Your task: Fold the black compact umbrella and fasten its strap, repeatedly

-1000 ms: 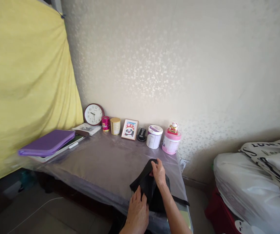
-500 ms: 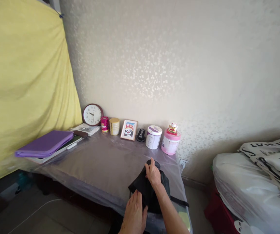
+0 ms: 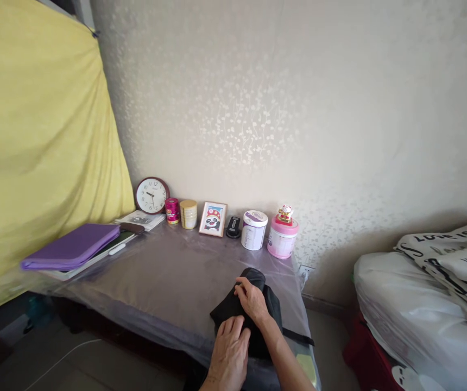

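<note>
A black fabric item (image 3: 227, 306), perhaps a bag, lies bunched at the near right corner of the table, with a black strap (image 3: 298, 336) trailing to the right. My left hand (image 3: 230, 350) is at its near edge, fingers bent together and gripping the cloth. Higher up and to the right, my right hand (image 3: 252, 300) has its fingers curled into the fabric, below a rounded, raised end of it. My hands and right forearm hide part of the item.
The table (image 3: 156, 277) has a plastic cover. Along its back stand a clock (image 3: 152, 195), a picture frame (image 3: 213, 219), a white tub (image 3: 253, 231) and a pink tub (image 3: 282, 239) bearing a cat figurine. A purple folder (image 3: 70, 247) lies left; a stuffed plastic bag (image 3: 412, 304) sits right.
My left hand has shifted up and right over the fabric, its fingers now more bent. The right hand has lowered slightly and curled its raised index finger. The view has moved a little.
</note>
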A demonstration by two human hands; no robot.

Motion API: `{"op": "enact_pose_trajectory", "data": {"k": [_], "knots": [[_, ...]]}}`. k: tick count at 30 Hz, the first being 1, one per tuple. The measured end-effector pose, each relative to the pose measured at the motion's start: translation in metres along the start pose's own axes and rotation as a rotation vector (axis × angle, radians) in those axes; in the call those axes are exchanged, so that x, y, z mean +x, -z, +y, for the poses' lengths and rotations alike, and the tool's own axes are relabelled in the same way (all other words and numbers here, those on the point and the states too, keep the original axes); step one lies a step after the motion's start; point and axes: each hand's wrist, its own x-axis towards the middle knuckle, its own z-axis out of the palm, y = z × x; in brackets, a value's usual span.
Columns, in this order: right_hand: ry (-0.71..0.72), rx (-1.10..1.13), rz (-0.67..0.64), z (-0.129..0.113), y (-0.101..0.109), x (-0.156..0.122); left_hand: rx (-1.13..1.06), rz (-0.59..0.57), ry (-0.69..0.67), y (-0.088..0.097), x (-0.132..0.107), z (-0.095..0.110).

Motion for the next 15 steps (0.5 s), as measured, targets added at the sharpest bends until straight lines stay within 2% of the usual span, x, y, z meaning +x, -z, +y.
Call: {"op": "enact_pose_trajectory", "data": {"k": [4, 9, 12, 15], "knots": [[0.168, 0.077, 0.01, -0.004, 0.009, -0.022, 0.001, -0.092, 0.059, 0.002, -0.003, -0.009], [0.332, 0.081, 0.004, 0.003, 0.012, -0.048, 0.08, -0.169, 0.03, -0.007, -0.006, -0.018], [0.362, -0.011, 0.008, 0.016, 0.009, -0.045, 0.112, -0.195, 0.048, -0.017, -0.009, -0.022], [0.353, -0.122, 0.016, 0.031, 0.007, -0.028, 0.102, -0.25, 0.087, -0.022, -0.012, -0.024]]}}
